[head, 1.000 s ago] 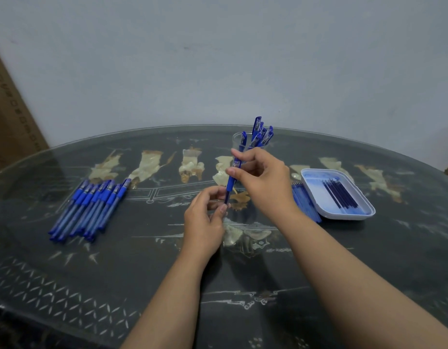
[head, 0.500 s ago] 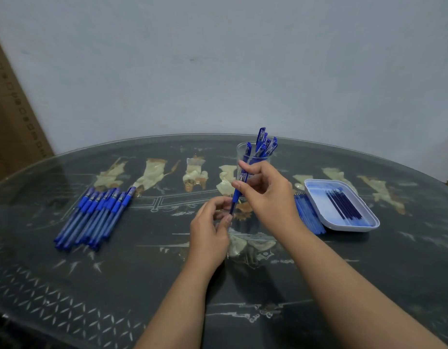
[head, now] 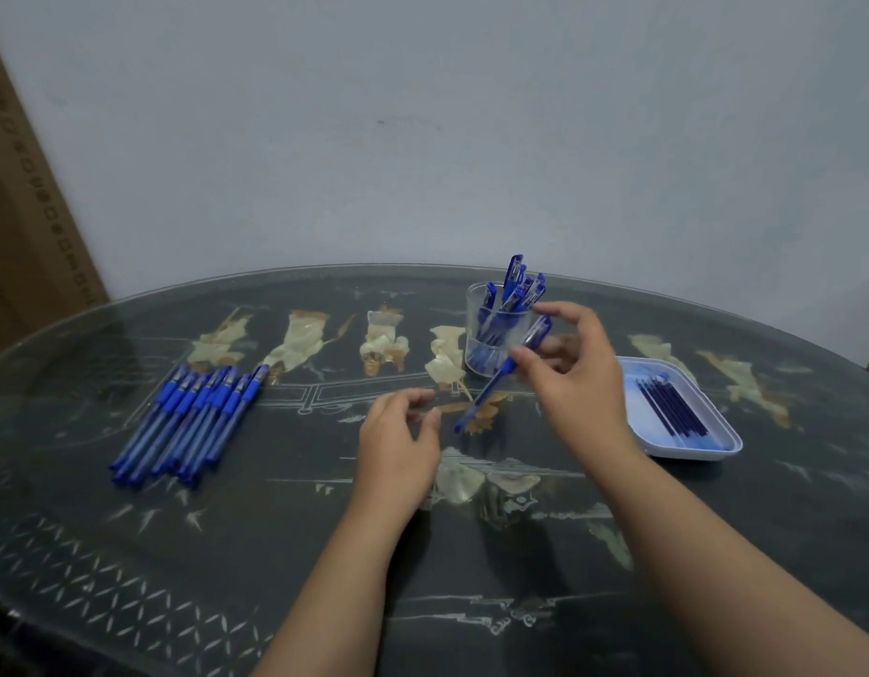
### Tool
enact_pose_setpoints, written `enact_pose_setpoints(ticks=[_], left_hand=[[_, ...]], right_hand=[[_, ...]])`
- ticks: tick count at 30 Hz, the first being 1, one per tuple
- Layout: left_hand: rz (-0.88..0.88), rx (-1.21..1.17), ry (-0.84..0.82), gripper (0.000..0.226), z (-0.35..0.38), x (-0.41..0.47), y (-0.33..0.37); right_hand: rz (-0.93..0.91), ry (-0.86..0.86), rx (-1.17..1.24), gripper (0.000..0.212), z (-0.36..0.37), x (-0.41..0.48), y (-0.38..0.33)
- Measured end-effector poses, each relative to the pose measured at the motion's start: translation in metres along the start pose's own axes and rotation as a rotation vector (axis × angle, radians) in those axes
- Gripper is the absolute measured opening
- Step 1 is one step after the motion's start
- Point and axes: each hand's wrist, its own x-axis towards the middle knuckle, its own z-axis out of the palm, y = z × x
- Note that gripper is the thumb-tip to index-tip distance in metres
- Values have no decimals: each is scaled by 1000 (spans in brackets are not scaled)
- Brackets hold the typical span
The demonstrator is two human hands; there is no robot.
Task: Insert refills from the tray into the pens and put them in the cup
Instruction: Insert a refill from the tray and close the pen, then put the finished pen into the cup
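Observation:
My right hand holds a blue pen by its upper part, tilted with its capped end pointing down-left, just in front of the clear cup. Several blue pens stand in that cup. My left hand hovers low at the centre, fingers loosely curled, apart from the pen's lower tip. Whether it holds something small is unclear. A white tray at the right holds several dark blue refills. A row of several blue pens lies on the left of the table.
The dark glass-topped round table carries pale taped patches across its middle. A grey wall stands behind the table. A brown cardboard box leans at the far left.
My left hand has come off the pen and dropped slightly left. My right hand has tilted the pen and moved right, in front of the cup. The camera has tipped down.

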Motion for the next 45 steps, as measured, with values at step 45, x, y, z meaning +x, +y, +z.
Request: enact_pose_setpoints(ticks=[45], left_hand=[[-13, 797, -1, 39, -41, 9, -44]], right_hand=[[-254, -149, -889, 27, 23, 103, 5]])
